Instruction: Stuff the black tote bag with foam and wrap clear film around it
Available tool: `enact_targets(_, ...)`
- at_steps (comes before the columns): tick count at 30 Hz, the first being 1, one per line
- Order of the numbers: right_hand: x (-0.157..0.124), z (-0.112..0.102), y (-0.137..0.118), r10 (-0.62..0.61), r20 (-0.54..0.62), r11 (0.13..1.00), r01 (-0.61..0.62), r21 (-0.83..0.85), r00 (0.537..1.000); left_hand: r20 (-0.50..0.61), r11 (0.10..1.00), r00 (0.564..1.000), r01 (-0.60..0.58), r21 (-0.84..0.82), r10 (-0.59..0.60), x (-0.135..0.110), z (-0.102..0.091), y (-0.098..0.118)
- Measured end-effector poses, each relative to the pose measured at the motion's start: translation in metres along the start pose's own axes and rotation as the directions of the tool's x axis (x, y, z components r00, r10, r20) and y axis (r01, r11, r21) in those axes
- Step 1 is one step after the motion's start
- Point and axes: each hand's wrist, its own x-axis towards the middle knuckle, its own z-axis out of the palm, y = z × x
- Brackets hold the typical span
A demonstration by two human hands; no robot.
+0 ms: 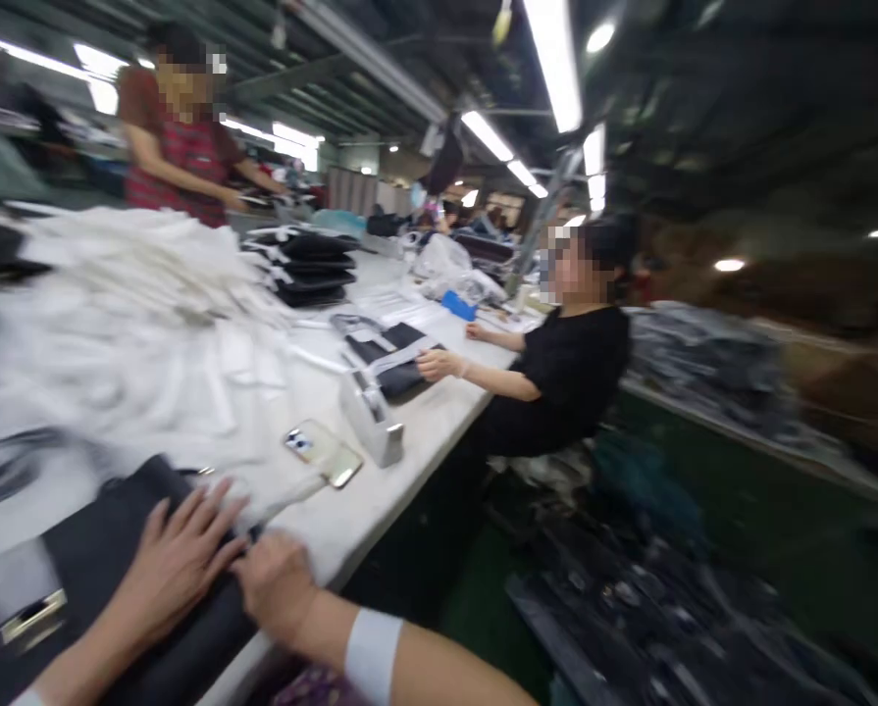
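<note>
A black fabric piece (107,559) lies on the white worktable (380,490) at the lower left, with a gold metal plate (32,620) near its left end. My left hand (178,559) rests flat on it with fingers spread. My right hand (277,588) sits at the piece's right edge, fingers curled in a pinch on the fabric; a white band wraps that wrist. A thin white strip (291,495) runs from beside my hands toward a phone.
A phone (323,453) and a grey tape dispenser (371,412) lie just beyond my hands. White cloth pieces (129,324) are heaped to the left, black stacks (310,265) farther back. A seated person in black (571,363) handles dark fabric; another person stands at far left.
</note>
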Motion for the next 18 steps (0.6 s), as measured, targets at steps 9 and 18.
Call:
enact_targets(9, 0.009, 0.040, 0.041, 0.098, 0.026, 0.834, -0.096, 0.544, 0.995, 0.241, 0.984, 0.956, 0.147, 0.101, -0.167, -0.038, -0.017, 0.005)
enact_targets(18, 0.061, 0.023, 0.089, 0.537, 0.337, 0.237, -0.521, 0.820, 0.774, 0.222, 0.983, 0.958, 0.171, 0.065, -0.181, -0.039, -0.017, 0.004)
